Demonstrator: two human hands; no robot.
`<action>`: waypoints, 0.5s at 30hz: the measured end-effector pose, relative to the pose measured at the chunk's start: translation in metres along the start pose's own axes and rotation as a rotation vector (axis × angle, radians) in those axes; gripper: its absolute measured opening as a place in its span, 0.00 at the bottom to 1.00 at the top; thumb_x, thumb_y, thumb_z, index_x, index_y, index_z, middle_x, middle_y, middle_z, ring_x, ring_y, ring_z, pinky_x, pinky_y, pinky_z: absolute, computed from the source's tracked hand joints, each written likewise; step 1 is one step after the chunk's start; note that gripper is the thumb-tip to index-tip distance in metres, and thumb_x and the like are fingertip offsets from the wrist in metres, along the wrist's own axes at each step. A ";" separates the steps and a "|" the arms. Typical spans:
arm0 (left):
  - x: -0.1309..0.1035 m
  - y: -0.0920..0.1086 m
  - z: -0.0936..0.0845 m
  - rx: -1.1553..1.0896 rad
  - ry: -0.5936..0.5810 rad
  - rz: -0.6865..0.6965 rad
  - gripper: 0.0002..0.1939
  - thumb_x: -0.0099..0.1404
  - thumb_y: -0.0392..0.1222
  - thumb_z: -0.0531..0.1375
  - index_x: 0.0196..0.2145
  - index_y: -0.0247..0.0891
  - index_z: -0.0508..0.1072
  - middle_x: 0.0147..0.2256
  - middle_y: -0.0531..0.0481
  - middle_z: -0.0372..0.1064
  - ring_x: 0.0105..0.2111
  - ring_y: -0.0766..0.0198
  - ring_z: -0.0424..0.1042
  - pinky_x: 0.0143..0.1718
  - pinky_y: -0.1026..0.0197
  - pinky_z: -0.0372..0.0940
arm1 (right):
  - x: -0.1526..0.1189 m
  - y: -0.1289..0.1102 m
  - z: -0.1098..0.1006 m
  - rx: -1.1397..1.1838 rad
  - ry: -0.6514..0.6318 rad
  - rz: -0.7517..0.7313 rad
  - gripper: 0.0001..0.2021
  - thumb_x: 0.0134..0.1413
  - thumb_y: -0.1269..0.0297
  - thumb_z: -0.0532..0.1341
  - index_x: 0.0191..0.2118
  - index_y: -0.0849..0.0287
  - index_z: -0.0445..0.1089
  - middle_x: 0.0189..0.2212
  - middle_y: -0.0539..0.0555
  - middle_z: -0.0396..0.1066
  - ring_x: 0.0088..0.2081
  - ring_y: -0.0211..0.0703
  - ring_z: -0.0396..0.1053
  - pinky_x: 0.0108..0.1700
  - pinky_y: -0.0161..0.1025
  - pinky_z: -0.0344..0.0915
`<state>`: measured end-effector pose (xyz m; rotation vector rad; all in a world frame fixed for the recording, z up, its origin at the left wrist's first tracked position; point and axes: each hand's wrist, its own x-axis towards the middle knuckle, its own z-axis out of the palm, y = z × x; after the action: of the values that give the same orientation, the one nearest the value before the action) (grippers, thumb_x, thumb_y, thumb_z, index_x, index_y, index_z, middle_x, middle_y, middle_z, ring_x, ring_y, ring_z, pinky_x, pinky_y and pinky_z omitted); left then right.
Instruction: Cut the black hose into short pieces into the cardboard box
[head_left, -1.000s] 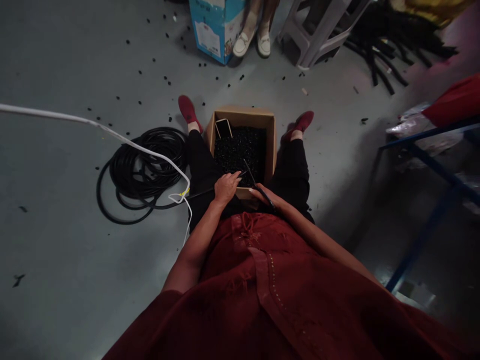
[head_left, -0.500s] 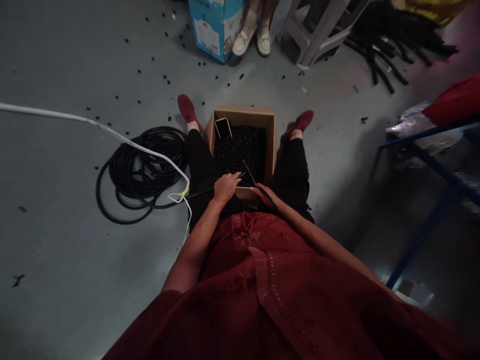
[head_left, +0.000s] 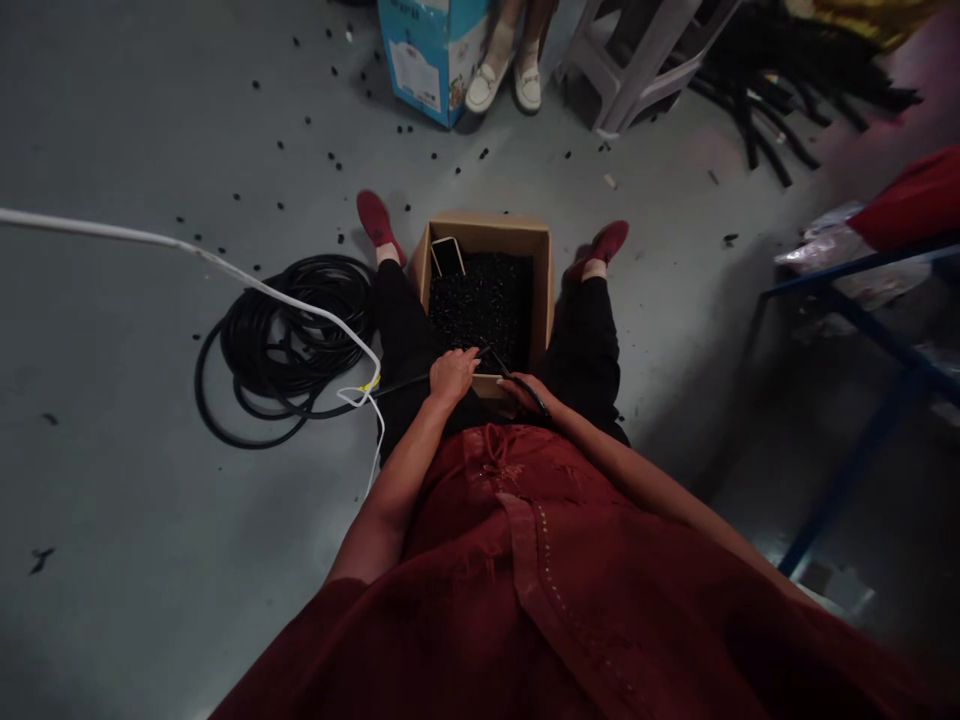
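My left hand [head_left: 453,375] is closed on a black hose [head_left: 409,382], whose end sticks out past my fingers over the near edge of a cardboard box [head_left: 541,300]. The hose runs left across my thigh to a coil [head_left: 262,330] on the floor. In my right hand [head_left: 528,392] are black-handled scissors [head_left: 537,396], their blades at the hose end. Small black pieces [head_left: 484,295] fill much of the box, and a small black, light-edged rectangular object [head_left: 448,257] leans in its far left corner.
A white cord [head_left: 225,265] crosses above the coil. Beyond the box are a blue carton [head_left: 416,60], a person's white shoes [head_left: 485,87] and a grey stool [head_left: 626,80]. A blue metal frame [head_left: 862,450] stands at right. Black bits dot the floor.
The scissor blades, spread apart before, now appear closer together at the hose end. My left hand has barely moved.
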<state>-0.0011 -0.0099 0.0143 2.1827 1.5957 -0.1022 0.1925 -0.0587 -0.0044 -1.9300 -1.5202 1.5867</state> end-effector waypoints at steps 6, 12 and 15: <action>0.002 0.001 -0.002 -0.060 0.022 -0.043 0.20 0.74 0.48 0.49 0.60 0.45 0.68 0.48 0.46 0.74 0.49 0.58 0.71 0.47 0.60 0.64 | -0.011 -0.006 -0.005 0.155 -0.067 0.034 0.19 0.67 0.47 0.48 0.37 0.57 0.62 0.25 0.49 0.66 0.23 0.36 0.65 0.25 0.34 0.65; 0.004 0.000 0.000 -0.100 0.060 -0.063 0.19 0.74 0.48 0.49 0.57 0.43 0.71 0.50 0.47 0.74 0.50 0.59 0.71 0.48 0.61 0.64 | -0.014 -0.009 -0.009 0.175 -0.131 -0.002 0.18 0.64 0.45 0.53 0.36 0.57 0.62 0.27 0.49 0.68 0.26 0.36 0.67 0.28 0.34 0.66; 0.004 -0.001 0.001 -0.114 0.085 -0.064 0.19 0.75 0.48 0.49 0.57 0.43 0.70 0.50 0.47 0.74 0.51 0.59 0.71 0.49 0.61 0.64 | -0.014 -0.010 -0.011 0.123 -0.150 -0.055 0.19 0.62 0.43 0.55 0.35 0.56 0.63 0.26 0.49 0.68 0.28 0.38 0.67 0.30 0.35 0.66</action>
<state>-0.0009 -0.0063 0.0120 2.0749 1.6752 0.0627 0.1976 -0.0607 0.0147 -1.7242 -1.4782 1.7913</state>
